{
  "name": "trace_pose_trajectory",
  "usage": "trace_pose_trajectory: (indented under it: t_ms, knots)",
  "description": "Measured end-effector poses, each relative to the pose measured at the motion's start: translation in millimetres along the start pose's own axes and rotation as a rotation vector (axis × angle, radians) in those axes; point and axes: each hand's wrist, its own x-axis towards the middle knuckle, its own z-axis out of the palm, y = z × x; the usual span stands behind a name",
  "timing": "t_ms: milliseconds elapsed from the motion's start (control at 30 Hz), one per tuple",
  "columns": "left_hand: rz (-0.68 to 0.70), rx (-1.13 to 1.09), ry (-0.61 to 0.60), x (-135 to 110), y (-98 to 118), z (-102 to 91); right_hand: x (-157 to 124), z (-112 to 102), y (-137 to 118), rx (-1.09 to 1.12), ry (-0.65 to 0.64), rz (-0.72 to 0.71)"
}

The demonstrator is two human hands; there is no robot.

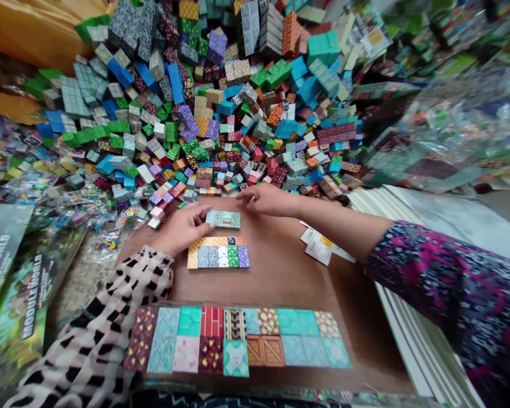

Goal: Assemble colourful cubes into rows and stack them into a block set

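My left hand (190, 226), in a checked sleeve, has its thumb and fingers closed at the left end of a small pale-green patterned block strip (227, 220) lying on the brown board. My right hand (266, 200), in a dark floral sleeve, hovers at the near edge of the block pile (221, 141). Its fingers reach out to the left, and I see nothing held in them. Just below the strip lies a rectangle of joined patterned blocks (219, 253) in yellow, grey, white, green and purple. Closer to me stretches a long two-row line of larger patterned blocks (238, 345).
Loose blocks heap up across the far side. Small printed cards (321, 246) lie beneath my right forearm. Stacked white sheets (408, 334) stand along the right. Green printed packs (23, 300) and clear bags of small parts (89, 209) are at left.
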Motion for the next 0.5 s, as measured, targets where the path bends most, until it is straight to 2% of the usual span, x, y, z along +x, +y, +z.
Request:
trace_pose_trajectory:
  t_ms: [100,233,333,500]
  knots:
    - [0.01,0.012,0.004,1,-2,0.9,9,-5,1,-0.203,0.199,0.073]
    - [0.026,0.058,-0.002,1,-3,0.5,20,-9,-1,-0.392,0.361,0.042]
    - [0.045,0.069,-0.007,1,-1,-0.7,29,-7,-1,-0.501,0.345,-0.013]
    - [0.034,0.063,-0.021,1,-1,-0.6,38,3,3,-0.523,0.334,-0.08]
